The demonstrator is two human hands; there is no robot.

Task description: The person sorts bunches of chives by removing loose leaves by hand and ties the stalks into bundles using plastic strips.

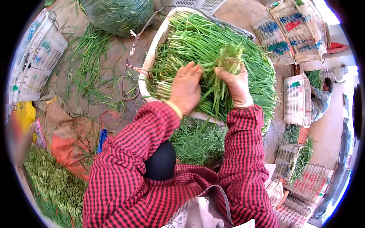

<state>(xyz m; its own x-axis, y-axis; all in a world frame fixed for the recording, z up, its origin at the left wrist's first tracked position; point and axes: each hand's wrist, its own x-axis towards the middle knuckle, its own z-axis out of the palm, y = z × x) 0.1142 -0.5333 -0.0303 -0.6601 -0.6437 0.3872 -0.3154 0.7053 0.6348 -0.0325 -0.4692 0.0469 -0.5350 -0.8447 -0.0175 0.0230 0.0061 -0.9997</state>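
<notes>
A large white basket (143, 86) in front of me is heaped with garlic chives (197, 36), their pale cut ends mostly toward the left. My right hand (237, 87), in a thin pale glove, grips a small bunch of chives (230, 62) above the heap, cut ends up and leaves hanging down. On the left part of the heap rests my left hand (185, 89), also gloved, with its fingers bent round some chives; the fingertips are partly hidden. More loose green leaves (197, 140) lie between the basket and my body.
A clear bag of greens (119, 15) stands beyond the basket at left. White crates (42, 57) line the left side, with others (294, 100) at right near another person (321, 100). A bent metal hook (131, 57) leans by the basket. Bundled chives (53, 178) fill the lower left.
</notes>
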